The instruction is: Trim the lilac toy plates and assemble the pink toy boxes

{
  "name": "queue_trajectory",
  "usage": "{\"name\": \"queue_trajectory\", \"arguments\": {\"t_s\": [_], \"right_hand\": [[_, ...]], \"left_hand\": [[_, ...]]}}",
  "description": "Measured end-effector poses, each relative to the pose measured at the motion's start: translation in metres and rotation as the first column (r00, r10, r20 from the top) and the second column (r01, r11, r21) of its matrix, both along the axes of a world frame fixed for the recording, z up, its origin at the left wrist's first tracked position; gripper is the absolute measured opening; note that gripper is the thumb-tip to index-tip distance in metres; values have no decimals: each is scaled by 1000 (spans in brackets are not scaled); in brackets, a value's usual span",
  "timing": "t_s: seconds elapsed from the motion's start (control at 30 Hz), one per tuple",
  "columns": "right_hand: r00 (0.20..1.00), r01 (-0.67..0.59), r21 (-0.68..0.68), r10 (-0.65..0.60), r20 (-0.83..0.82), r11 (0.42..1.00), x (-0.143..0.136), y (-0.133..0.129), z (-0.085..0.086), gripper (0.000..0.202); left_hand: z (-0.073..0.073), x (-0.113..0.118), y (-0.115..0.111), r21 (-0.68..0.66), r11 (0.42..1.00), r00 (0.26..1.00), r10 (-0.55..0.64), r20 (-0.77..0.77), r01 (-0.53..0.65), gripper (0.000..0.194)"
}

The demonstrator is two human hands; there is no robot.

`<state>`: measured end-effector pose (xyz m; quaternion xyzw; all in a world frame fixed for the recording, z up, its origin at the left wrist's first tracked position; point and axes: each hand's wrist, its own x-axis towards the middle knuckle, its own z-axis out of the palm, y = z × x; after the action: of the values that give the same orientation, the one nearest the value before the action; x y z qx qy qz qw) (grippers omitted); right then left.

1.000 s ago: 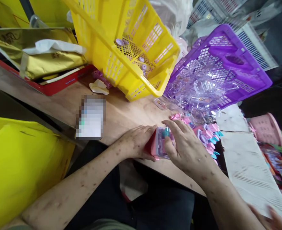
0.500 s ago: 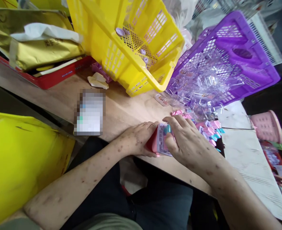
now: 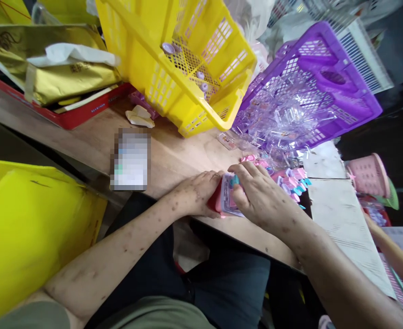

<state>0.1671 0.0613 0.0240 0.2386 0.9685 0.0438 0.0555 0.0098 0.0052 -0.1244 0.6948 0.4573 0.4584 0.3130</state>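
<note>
My left hand (image 3: 201,193) is wrapped round the side of a small pink and lilac plastic box (image 3: 225,197), holding it against the wooden table near its front edge. Over the box's lilac face, my right hand (image 3: 260,195) pinches a small teal plastic piece (image 3: 234,179) between thumb and forefinger. Whether that piece is attached to the box I cannot tell. Just beyond my right hand lies a heap of pink, lilac and teal plastic pieces (image 3: 292,181). My right fingers cover part of the box.
A yellow basket (image 3: 218,119) with a few lilac parts stands behind; right of it, a purple basket (image 3: 358,103) spills clear plastic packaging (image 3: 286,123). A blurred-out rectangular object (image 3: 131,160) and a red tray (image 3: 74,116) lie left. Another person's arm (image 3: 395,249) reaches in at right.
The view has shifted slightly. Both my hands keep their hold on the box and the teal piece. Another person's forearm now reaches further into view at the right.
</note>
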Motion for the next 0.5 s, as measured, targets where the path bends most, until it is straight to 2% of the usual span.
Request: {"name": "queue_trajectory", "arguments": {"t_s": [0.17,0.33,0.5], "right_hand": [[992,107,-33,-109,-63,994,11,-5,-7,43],[994,100,47,-99,-37,994,10,-9,-11,42],[983,147,-18,-148,-107,989,13,-7,-14,50]], "left_hand": [[4,-1,-4,17,1000,994,-4,-114,6,108],[4,0,-4,2,1000,995,-15,-96,15,105],[-1,2,-3,27,1000,996,15,-83,-13,110]]}}
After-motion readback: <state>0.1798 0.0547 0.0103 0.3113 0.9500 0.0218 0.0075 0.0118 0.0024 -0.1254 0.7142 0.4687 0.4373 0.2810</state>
